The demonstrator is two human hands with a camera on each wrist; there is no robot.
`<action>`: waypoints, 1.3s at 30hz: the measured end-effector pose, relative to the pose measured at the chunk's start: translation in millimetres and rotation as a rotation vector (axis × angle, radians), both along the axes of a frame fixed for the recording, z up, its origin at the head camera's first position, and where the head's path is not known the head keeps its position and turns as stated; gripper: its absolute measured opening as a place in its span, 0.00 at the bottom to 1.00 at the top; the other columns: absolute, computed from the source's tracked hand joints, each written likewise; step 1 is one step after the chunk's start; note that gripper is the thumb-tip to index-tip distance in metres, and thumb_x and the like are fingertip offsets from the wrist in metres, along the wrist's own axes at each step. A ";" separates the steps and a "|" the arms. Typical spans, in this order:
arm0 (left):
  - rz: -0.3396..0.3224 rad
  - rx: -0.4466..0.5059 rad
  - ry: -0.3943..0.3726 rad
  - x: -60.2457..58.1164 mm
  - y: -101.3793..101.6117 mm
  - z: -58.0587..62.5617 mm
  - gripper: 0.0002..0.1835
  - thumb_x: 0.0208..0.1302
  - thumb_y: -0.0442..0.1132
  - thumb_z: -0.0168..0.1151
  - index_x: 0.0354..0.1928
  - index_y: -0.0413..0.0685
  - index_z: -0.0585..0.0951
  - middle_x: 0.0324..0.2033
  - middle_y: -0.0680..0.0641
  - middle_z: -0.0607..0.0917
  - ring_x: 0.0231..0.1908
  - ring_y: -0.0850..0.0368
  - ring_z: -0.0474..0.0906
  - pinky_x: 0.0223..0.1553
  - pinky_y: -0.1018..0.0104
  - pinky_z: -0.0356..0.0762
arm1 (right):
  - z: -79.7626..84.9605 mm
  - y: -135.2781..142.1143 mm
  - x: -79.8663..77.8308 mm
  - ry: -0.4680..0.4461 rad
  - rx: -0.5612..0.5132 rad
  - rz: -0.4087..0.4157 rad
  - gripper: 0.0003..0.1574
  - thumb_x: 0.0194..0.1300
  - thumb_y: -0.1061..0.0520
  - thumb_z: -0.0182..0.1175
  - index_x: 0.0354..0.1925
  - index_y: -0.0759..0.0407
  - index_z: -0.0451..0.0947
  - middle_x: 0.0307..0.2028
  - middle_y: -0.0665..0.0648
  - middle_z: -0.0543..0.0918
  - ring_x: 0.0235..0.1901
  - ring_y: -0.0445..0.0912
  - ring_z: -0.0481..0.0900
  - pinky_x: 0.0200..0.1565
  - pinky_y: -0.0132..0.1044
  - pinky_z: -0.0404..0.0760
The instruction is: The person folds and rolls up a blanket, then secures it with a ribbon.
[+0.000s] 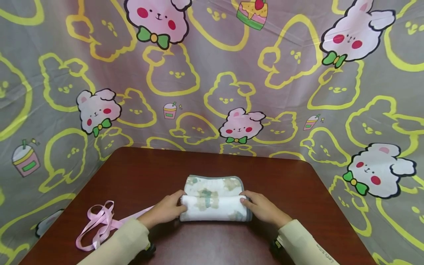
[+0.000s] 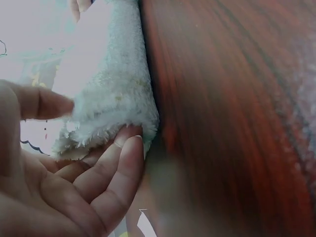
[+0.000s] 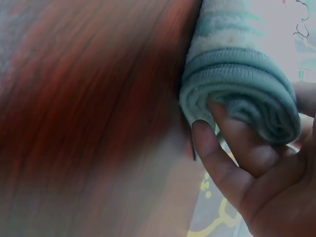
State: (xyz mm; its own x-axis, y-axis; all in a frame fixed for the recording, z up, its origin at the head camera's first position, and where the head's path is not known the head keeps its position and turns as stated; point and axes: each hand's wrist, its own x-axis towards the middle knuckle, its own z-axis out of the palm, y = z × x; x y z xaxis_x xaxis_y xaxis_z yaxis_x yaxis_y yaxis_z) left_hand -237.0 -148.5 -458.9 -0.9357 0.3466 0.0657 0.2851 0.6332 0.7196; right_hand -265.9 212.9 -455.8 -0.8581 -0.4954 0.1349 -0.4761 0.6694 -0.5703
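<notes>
A fluffy white towel [image 1: 215, 206] with brown and green bear prints and a grey-green hem lies partly rolled on the table, its flat far end spread behind the roll. At the roll's left end, my left hand [image 1: 166, 209] grips it, thumb on top and fingers curled in at the end, as the left wrist view shows. My right hand [image 1: 265, 209] holds the right end. In the right wrist view, its fingers [image 3: 242, 143] reach into the coiled layers of the towel [image 3: 237, 74].
A loose pink ribbon [image 1: 103, 221] lies in loops on the left of the brown wooden table [image 1: 149, 165], one strand running toward my left forearm. A cartoon-printed cloth [image 1: 198, 99] hangs behind the table and at both sides.
</notes>
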 end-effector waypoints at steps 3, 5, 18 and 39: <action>-0.003 0.031 -0.043 -1.4 -0.4 -1.0 0.16 0.66 0.50 0.62 0.46 0.47 0.75 0.25 0.53 0.78 0.20 0.60 0.75 0.23 0.63 0.74 | -0.8 -0.9 -1.2 0.017 -0.002 0.001 0.18 0.74 0.43 0.51 0.53 0.50 0.78 0.47 0.46 0.81 0.50 0.44 0.77 0.53 0.50 0.73; 0.002 0.048 -0.065 -2.6 -0.1 -2.2 0.19 0.67 0.54 0.61 0.45 0.46 0.76 0.26 0.52 0.78 0.20 0.59 0.76 0.23 0.63 0.75 | -1.4 -2.0 -1.9 0.030 0.004 -0.009 0.18 0.73 0.43 0.52 0.52 0.50 0.79 0.47 0.46 0.82 0.49 0.43 0.77 0.53 0.49 0.74; 0.059 -0.108 -0.008 -14.6 10.4 -1.9 0.12 0.68 0.48 0.60 0.36 0.47 0.77 0.24 0.52 0.77 0.26 0.58 0.73 0.29 0.60 0.72 | -2.3 -12.7 -3.7 0.056 0.073 -0.173 0.13 0.71 0.46 0.56 0.44 0.50 0.83 0.40 0.48 0.84 0.41 0.43 0.80 0.45 0.47 0.77; 0.045 -0.170 0.003 -25.4 10.2 -8.9 0.12 0.68 0.44 0.61 0.30 0.46 0.75 0.21 0.52 0.72 0.26 0.56 0.68 0.30 0.58 0.68 | -10.1 -21.4 -10.7 0.143 0.213 -0.163 0.06 0.69 0.50 0.60 0.38 0.49 0.83 0.34 0.46 0.82 0.37 0.45 0.80 0.41 0.47 0.77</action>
State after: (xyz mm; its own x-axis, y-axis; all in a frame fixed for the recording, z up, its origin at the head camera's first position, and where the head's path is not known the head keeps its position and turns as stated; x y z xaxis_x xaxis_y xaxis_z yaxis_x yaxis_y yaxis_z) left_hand -262.4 -138.2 -467.8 -0.9504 0.3107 0.0124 0.2555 0.7576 0.6007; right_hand -276.5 191.5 -465.9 -0.9083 -0.3832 0.1680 -0.4183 0.8408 -0.3437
